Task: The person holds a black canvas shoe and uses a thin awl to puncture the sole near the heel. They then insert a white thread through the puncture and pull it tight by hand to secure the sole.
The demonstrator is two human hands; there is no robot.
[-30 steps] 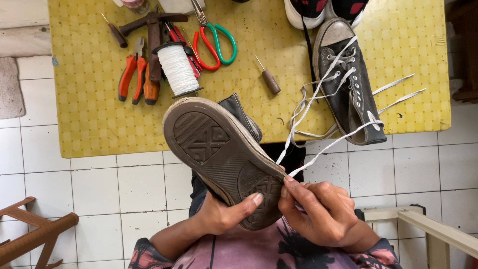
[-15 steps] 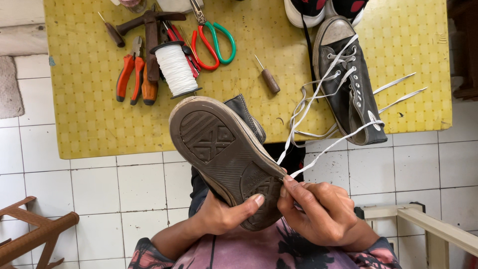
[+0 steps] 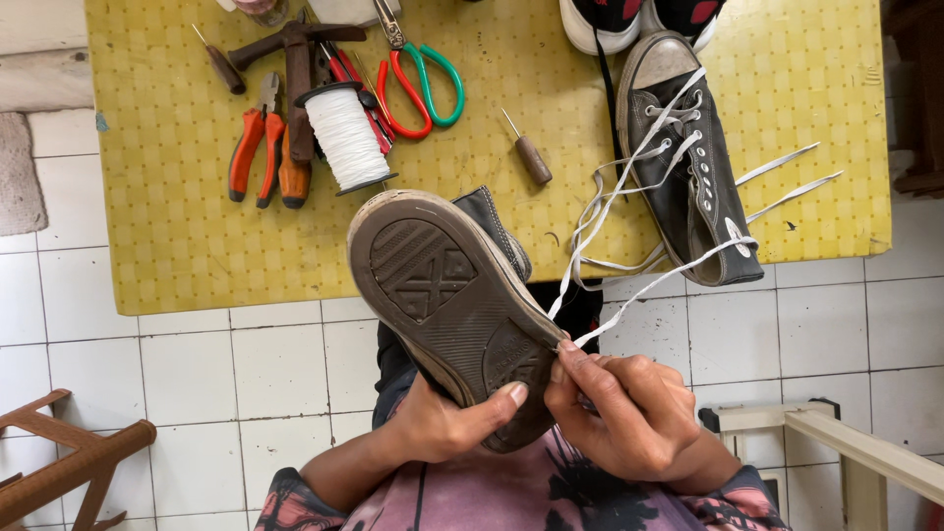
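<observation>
A dark sneaker (image 3: 447, 295) is held sole-up over my lap, its worn grey-brown tread facing the camera. My left hand (image 3: 447, 423) grips its heel end from below, thumb lying across the sole. My right hand (image 3: 615, 413) pinches at the sole's edge, where white laces (image 3: 629, 295) run off toward the table. The matching dark high-top sneaker (image 3: 688, 162) lies on the yellow tablecloth (image 3: 177, 236), laces loose.
On the cloth lie a spool of white thread (image 3: 344, 138), orange-handled pliers (image 3: 258, 147), a hammer (image 3: 295, 59), red-and-green scissors (image 3: 423, 74) and an awl (image 3: 529, 155). Another shoe (image 3: 639, 15) sits at the far edge. Wooden furniture (image 3: 69, 462) stands left, a pale frame (image 3: 855, 447) right, on white tiled floor.
The sneaker has tilted slightly and shifted a little right in my hands; both hands keep their hold at the heel end.
</observation>
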